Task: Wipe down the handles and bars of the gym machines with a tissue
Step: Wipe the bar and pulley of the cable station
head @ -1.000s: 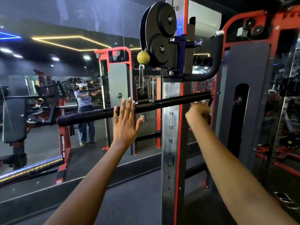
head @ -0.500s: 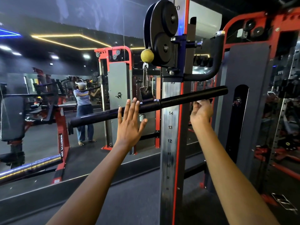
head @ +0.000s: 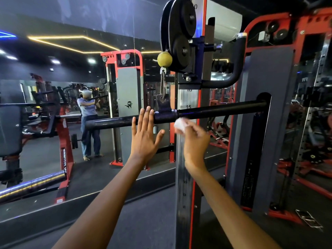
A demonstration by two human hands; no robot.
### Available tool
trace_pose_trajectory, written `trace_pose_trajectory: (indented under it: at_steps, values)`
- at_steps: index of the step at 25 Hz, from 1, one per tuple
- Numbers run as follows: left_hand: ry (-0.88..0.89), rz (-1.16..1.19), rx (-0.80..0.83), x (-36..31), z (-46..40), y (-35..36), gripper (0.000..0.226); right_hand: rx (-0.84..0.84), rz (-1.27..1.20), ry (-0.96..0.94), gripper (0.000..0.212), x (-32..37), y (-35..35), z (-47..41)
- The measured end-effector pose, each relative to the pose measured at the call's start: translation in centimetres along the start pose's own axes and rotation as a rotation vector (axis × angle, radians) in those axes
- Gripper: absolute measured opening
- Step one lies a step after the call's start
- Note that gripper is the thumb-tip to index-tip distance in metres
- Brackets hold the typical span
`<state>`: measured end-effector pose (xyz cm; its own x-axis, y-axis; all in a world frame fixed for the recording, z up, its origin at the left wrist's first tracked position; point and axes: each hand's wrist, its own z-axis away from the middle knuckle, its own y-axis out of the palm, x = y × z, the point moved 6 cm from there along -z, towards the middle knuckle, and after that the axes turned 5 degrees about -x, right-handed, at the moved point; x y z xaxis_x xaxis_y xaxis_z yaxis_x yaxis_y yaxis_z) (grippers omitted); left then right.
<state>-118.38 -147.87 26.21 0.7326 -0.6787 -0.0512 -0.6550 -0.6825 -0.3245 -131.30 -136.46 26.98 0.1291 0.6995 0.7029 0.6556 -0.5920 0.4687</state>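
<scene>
Two hands up | left hand (head: 146,136) flat, fingers spread, steadying bar (head: 221,109) | right hand (head: 195,136) pinching tissue (head: 179,124); slid from bar's 3 o'clock end toward centre; right half likely wiped

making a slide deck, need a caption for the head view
Left hand braces flat against the cable bar while the right hand wipes beneath it with a tissue.
</scene>
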Motion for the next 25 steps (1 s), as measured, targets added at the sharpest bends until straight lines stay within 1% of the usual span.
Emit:
trace_pose_trajectory:
  at_steps: [1, 2, 3, 5, 6, 7, 9, 10, 11, 12, 14, 15, 16, 18, 19, 20, 21, 23, 25]
  values:
    - [0.006, 0.002, 0.004, -0.1, 0.0, 0.1, 0.074, -0.042, 0.127, -0.26, 0.026, 2.5, 0.1, -0.8]
    - [0.011, 0.003, 0.006, -0.2, 0.0, 0.1, 0.073, -0.039, 0.256, -0.477, 0.028, 4.0, 1.1, -2.0]
    - [0.013, 0.002, 0.006, -0.3, 0.0, 0.1, 0.072, 0.035, 0.382, -0.597, 0.03, 4.7, 2.9, -3.5]
    - [0.012, -0.002, -0.001, -0.6, -0.1, 0.1, 0.07, 0.287, 0.635, -0.624, 0.035, 2.8, 6.1, -5.2]
    - [0.011, -0.005, -0.002, -0.6, -0.1, 0.1, 0.069, 0.365, 0.743, -0.664, 0.036, 1.5, 6.7, -5.2]
    - [0.012, -0.01, 0.0, -0.5, 0.0, 0.1, 0.068, 0.391, 0.822, -0.766, 0.035, 0.6, 6.7, -4.8]
    - [0.037, -0.022, 0.008, -0.2, 0.0, 0.0, 0.066, 0.439, 0.893, -0.998, 0.03, 0.0, 5.0, -3.8]
    - [0.061, -0.028, 0.013, -0.2, 0.0, -0.1, 0.065, 0.458, 0.914, -1.094, 0.033, -0.1, 3.7, -4.0]
    - [0.086, -0.036, 0.016, -0.2, 0.0, -0.2, 0.065, 0.445, 0.944, -1.147, 0.037, 0.0, 2.4, -4.6]
    - [0.102, -0.043, 0.012, -0.2, 0.0, -0.4, 0.064, 0.387, 0.961, -1.114, 0.039, 0.0, 1.2, -5.8]
    - [0.101, -0.045, -0.001, -0.5, -0.1, -0.5, 0.064, 0.195, 0.936, -0.872, 0.037, 0.0, -0.4, -8.0]
    - [0.09, -0.043, -0.009, -0.7, -0.1, -0.5, 0.064, 0.143, 0.924, -0.785, 0.038, 0.0, -0.1, -8.0]
    - [0.076, -0.043, -0.019, -0.9, 0.0, -0.4, 0.064, 0.165, 0.93, -0.793, 0.041, 0.3, 1.0, -6.9]
    - [0.047, -0.051, -0.039, -1.0, 0.2, -0.4, 0.064, 0.338, 0.996, -0.972, 0.05, -0.3, 2.9, -4.2]
    - [0.044, -0.058, -0.045, -1.0, 0.3, -0.4, 0.063, 0.404, 1.008, -1.0, 0.053, -0.3, 2.5, -4.0]
    - [0.047, -0.061, -0.048, -0.8, 0.4, -0.5, 0.062, 0.413, 1.015, -0.979, 0.055, 0.0, 1.3, -5.0]
    - [0.054, -0.059, -0.045, -0.7, 0.5, -0.6, 0.062, 0.365, 1.036, -0.952, 0.052, 0.0, -0.6, -6.8]
    - [0.064, -0.052, -0.027, -0.6, 0.5, -0.7, 0.062, 0.228, 1.095, -0.819, 0.042, -0.2, -5.2, -10.8]
    - [0.048, -0.054, -0.014, -0.7, 0.4, -0.8, 0.064, 0.066, 1.074, -0.62, 0.048, -0.5, -8.5, -13.9]
